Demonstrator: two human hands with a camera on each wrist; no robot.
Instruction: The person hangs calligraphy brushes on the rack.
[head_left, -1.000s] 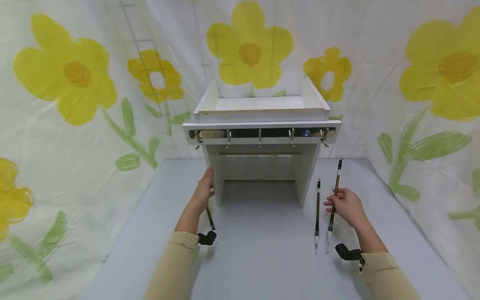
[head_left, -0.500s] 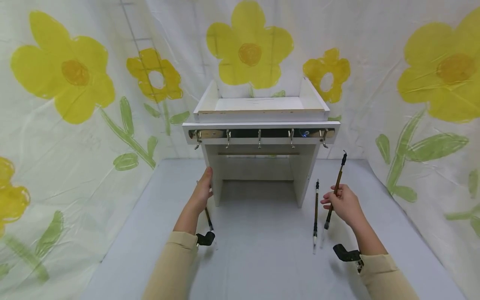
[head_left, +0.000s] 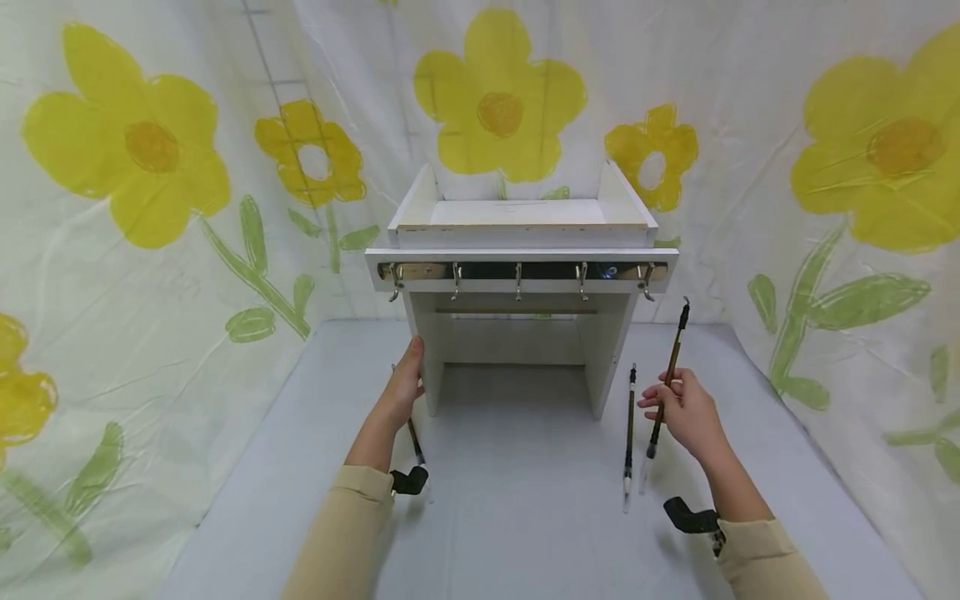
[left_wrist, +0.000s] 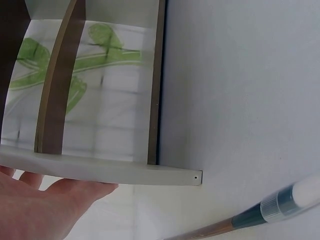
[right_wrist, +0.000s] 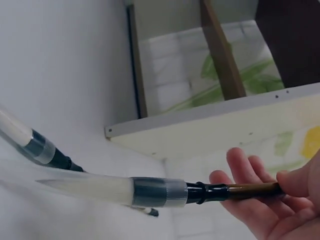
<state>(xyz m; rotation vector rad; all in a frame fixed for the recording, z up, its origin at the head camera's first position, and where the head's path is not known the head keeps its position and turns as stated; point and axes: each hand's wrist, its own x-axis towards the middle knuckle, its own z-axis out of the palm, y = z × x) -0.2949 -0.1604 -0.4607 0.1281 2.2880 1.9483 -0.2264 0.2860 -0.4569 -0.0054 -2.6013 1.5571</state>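
Note:
My right hand pinches the brown handle of a calligraphy brush, thumb against fingers. In the right wrist view this brush has a white tip inside a clear cap, and its hanging loop end points up and away. A second capped calligraphy brush lies on the table just left of that hand. My left hand touches the outside of the left panel of a white wooden rack, its fingers extended along the panel in the left wrist view. Partly hidden by my left arm lies a third brush.
Several metal hooks line a strip across the rack's front. Below them is an open bay with a crossbar. The rack stands on a pale table, before a white curtain printed with yellow flowers.
My right hand has raised its brush off the table; the looped end has risen and the cap end has lifted and shifted left. My left hand stays at the rack.

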